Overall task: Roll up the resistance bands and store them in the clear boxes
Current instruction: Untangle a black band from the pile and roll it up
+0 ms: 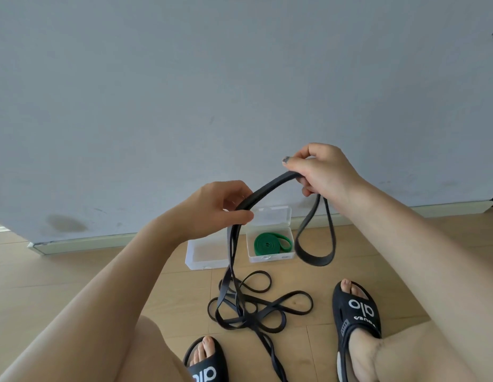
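A long black resistance band [270,188] arches between my two hands. My left hand [217,208] grips it at the left, where it drops toward the floor. My right hand [319,172] grips the other end higher up, and a loop [317,257] hangs below it. More black band [256,307] lies tangled on the wooden floor between my feet. Two clear boxes stand by the wall: the right box [270,256] holds a rolled green band [270,244] and has its lid [273,216] leaning open; the left box [201,257] looks empty.
A grey wall [240,78] with a pale skirting board [102,241] rises just behind the boxes. My feet in black slides stand at the lower middle [206,362] and lower right [355,312]. Wooden floor [74,271] stretches to the left.
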`<action>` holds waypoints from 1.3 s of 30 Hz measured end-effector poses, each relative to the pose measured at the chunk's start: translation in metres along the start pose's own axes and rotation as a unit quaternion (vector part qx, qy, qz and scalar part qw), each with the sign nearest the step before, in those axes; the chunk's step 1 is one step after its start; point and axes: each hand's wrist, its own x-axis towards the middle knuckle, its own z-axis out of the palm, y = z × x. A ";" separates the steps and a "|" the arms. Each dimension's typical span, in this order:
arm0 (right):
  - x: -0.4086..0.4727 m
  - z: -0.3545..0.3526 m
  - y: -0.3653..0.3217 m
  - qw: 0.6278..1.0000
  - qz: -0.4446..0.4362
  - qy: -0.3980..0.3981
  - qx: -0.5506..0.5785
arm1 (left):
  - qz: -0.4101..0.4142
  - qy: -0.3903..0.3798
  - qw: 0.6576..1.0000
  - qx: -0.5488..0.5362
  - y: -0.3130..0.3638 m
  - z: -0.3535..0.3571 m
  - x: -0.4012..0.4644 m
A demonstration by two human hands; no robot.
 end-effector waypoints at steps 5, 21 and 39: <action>-0.005 -0.008 0.008 0.974 -0.016 -0.077 -0.213 | 0.013 0.025 0.999 -0.044 0.001 -0.003 -0.002; -0.021 0.023 -0.011 0.978 -0.063 -0.164 -0.111 | 0.014 -0.028 0.998 -0.057 0.011 0.010 0.002; -0.010 -0.001 -0.004 0.961 -0.005 -0.189 -0.202 | 0.014 -0.038 0.990 -0.139 -0.004 -0.009 -0.009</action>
